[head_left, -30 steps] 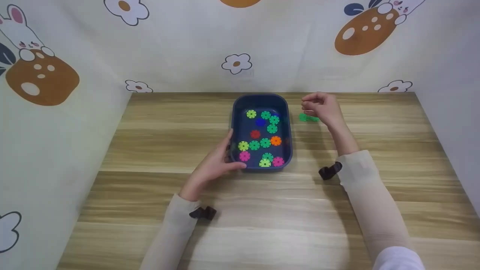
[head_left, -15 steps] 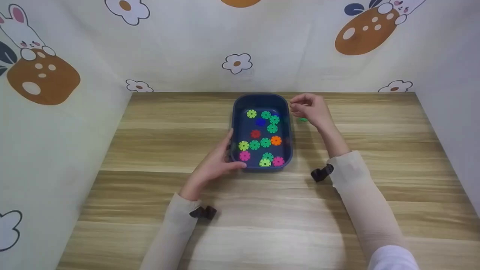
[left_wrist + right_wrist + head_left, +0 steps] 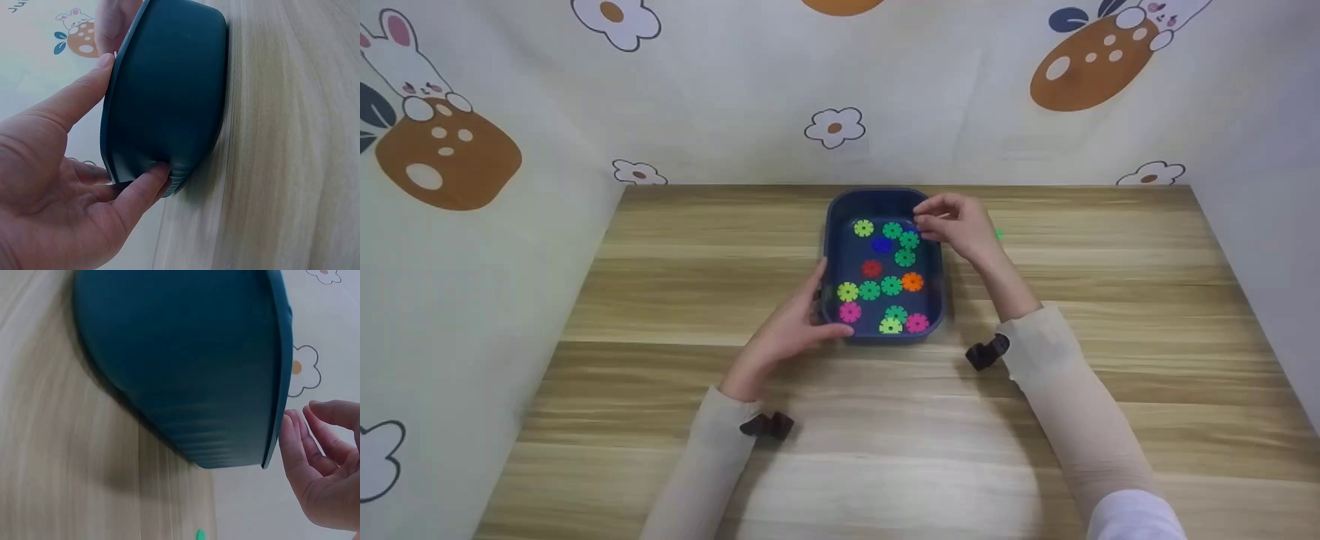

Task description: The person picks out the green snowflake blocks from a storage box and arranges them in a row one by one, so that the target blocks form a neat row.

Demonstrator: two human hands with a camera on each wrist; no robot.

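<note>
A deep navy plastic box stands on the table, with several notched snowflake discs lying in it. Among them are a red disc, an orange disc and green, yellow-green, pink and blue ones. My left hand holds the box at its near left corner, thumb over the rim and fingers along the side. Over the far right rim hovers my right hand, fingertips bunched; the right wrist view shows no disc between them, but the fingers could hide one. A green disc peeks out behind that hand.
The wood-grain table ends at a patterned cloth backdrop just behind the box. Each sleeve carries a small black wrist camera.
My right hand has moved left from over the green discs on the table to the box's far right rim. The left hand and the box have stayed put.
</note>
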